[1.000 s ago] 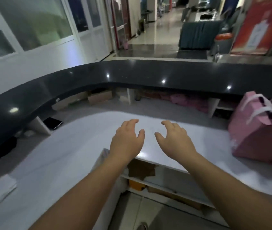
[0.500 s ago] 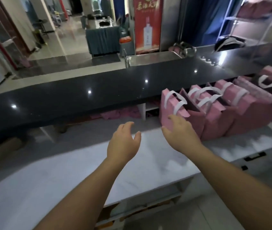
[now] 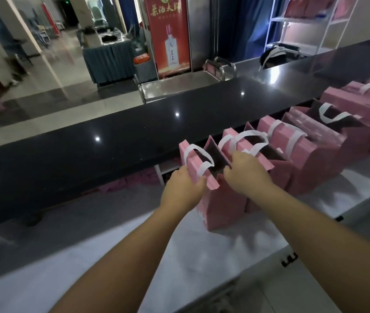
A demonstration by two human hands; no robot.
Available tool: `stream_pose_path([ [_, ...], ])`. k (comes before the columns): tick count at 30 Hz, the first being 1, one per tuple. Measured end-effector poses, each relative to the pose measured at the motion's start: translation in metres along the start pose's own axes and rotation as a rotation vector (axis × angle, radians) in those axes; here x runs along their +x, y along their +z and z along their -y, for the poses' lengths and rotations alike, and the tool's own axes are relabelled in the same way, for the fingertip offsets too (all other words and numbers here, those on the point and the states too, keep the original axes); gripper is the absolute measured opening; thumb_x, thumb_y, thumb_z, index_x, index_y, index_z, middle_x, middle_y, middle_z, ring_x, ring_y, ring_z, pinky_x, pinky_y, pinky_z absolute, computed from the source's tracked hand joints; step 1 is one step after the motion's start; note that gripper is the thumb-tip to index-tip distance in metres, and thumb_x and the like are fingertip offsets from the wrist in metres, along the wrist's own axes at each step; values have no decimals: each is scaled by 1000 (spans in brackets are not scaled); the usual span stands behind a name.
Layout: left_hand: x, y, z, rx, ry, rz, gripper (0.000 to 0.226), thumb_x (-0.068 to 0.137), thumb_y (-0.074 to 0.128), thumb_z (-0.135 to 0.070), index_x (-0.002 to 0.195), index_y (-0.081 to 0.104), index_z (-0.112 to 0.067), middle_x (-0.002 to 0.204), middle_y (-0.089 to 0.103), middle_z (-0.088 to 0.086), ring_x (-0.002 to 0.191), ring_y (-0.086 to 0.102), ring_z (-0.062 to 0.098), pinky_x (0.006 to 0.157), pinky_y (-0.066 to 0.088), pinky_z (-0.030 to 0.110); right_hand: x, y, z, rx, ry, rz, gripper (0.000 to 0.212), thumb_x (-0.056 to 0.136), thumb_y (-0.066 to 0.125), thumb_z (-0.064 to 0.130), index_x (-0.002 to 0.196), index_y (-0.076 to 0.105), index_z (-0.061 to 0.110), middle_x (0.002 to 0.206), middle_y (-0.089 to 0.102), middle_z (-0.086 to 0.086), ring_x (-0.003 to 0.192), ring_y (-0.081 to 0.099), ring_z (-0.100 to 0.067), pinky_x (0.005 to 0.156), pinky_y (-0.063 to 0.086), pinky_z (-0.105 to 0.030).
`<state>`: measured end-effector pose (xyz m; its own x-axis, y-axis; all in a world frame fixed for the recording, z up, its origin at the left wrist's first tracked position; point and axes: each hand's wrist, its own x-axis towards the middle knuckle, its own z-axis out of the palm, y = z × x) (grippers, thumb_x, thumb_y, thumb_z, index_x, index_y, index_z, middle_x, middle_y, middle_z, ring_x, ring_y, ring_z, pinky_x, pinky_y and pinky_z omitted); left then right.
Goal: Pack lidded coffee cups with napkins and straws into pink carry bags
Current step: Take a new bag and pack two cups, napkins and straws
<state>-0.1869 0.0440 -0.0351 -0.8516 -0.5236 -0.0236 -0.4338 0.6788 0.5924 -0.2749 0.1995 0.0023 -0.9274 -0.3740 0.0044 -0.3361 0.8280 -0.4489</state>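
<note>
A row of pink carry bags with white handles stands on the white counter (image 3: 93,256), running from the middle to the far right. The nearest pink bag (image 3: 220,206) stands upright with its mouth open. My left hand (image 3: 183,188) grips the left rim of that bag, thumb over the edge. My right hand (image 3: 246,175) holds its right rim, fingers curled into the opening. The neighbouring pink bag (image 3: 279,177) touches it on the right. No cups, napkins or straws are in view.
A raised black glossy ledge (image 3: 111,141) runs along the back of the counter, right behind the bags. More pink bags (image 3: 347,114) fill the far right. The counter's front edge drops to a tiled floor (image 3: 315,290) at lower right.
The view swung right along the counter. Both hands went from hovering open over the counter to gripping the rims of the nearest pink bag.
</note>
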Motion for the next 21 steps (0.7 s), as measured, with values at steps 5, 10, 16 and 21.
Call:
stream_pose_path([
  [5, 39, 21, -39, 16, -126, 1, 62, 79, 59, -57, 126, 55, -17, 99, 67, 1, 79, 68, 21, 63, 59, 35, 55, 1, -12, -117, -140, -21, 11, 90, 57, 17, 99, 55, 10, 99, 64, -13, 84, 59, -32, 64, 45, -37],
  [10, 57, 33, -47, 30, -246, -21, 69, 82, 66, -40, 141, 43, -15, 105, 62, 0, 88, 64, 25, 62, 50, 32, 90, 17, -12, -340, -222, 51, 33, 90, 58, 16, 64, 37, 19, 74, 53, -3, 74, 48, -27, 61, 39, -34],
  [16, 58, 27, -39, -41, -359, -65, 14, 95, 55, -18, 106, 61, -13, 91, 66, 3, 69, 57, 14, 50, 39, 27, 125, 26, -9, -388, -113, 366, 24, 92, 68, 18, 115, 64, 14, 93, 59, -8, 80, 61, -27, 72, 55, -41],
  [21, 48, 14, -21, -149, -410, -112, 27, 99, 48, -12, 117, 69, -11, 103, 71, 8, 78, 62, 18, 55, 42, 26, 144, 33, -4, -381, -31, 485, 32, 91, 72, 24, 119, 61, 16, 82, 47, -8, 65, 47, -25, 71, 46, -41],
])
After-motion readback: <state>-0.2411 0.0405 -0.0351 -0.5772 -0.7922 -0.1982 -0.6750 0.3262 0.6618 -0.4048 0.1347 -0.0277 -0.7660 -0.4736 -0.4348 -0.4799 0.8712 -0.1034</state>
